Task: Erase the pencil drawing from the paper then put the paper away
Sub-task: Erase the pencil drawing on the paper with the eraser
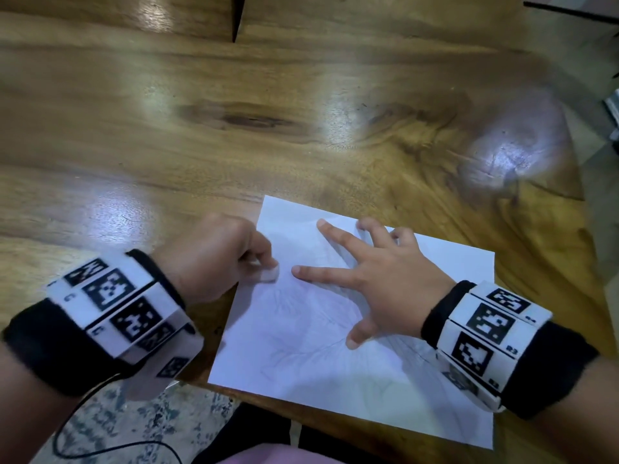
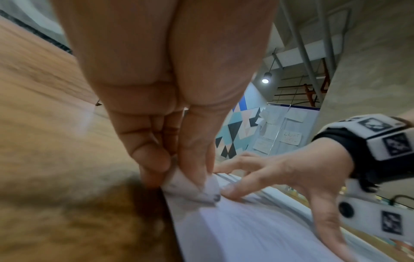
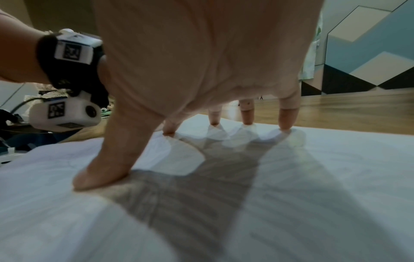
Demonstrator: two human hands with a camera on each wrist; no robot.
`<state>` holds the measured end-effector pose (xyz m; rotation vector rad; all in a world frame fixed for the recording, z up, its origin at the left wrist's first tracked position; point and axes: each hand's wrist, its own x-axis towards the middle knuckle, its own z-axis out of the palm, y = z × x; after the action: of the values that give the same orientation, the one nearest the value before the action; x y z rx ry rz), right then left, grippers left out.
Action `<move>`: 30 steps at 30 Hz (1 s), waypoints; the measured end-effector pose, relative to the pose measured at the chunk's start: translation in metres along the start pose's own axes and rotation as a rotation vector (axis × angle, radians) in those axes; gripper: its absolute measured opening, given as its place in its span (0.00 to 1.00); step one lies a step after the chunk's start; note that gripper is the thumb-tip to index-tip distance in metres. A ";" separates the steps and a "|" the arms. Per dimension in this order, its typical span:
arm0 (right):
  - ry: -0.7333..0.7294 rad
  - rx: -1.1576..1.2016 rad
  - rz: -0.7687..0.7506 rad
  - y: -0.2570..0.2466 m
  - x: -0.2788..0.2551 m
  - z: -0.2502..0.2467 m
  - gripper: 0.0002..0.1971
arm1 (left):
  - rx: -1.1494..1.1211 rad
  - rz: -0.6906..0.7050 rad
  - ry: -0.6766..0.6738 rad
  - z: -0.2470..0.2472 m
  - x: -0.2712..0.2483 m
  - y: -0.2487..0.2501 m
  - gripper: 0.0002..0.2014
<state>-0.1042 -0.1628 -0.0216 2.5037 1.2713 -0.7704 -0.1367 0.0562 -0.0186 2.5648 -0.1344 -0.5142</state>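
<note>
Left hand (image 1: pixel 214 259) grip pinches the white eraser (image 1: pixel 269 275) at the paper (image 1: pixel 335 363) edge on the table (image 1: pixel 234 145), right hand (image 1: pixel 385 279) splayed, fingertips pinning it; flimsy sheet, likely to crease, lift by its edge.

Paper (image 1: pixel 385 333) on table (image 1: pixel 201 135); eraser (image 1: pixel 269 274) left of right hand (image 1: pixel 385 286)

Office-like room: noticeboard (image 2: pixel 289 131), wooden table (image 1: pixel 234 135)

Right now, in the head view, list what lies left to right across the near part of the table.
left hand → eraser → right hand; all over the paper on the table.
</note>
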 end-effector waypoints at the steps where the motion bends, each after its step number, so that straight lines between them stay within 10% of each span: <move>1: -0.001 -0.001 -0.001 0.000 0.000 0.000 0.53 | 0.002 -0.010 -0.020 0.000 0.000 0.000 0.03; 18: -0.011 -0.014 0.012 -0.002 0.000 0.001 0.54 | -0.051 -0.027 0.195 -0.004 0.022 0.008 0.08; 24: -0.009 -0.003 0.013 -0.002 0.000 0.000 0.54 | -0.037 -0.044 -0.032 0.000 -0.011 -0.004 0.04; 30: -0.008 -0.001 0.018 -0.001 -0.001 0.000 0.54 | -0.045 -0.024 0.161 -0.003 0.018 0.009 0.06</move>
<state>-0.1060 -0.1627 -0.0215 2.5054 1.2440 -0.7756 -0.1192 0.0463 -0.0181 2.5539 -0.0351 -0.3144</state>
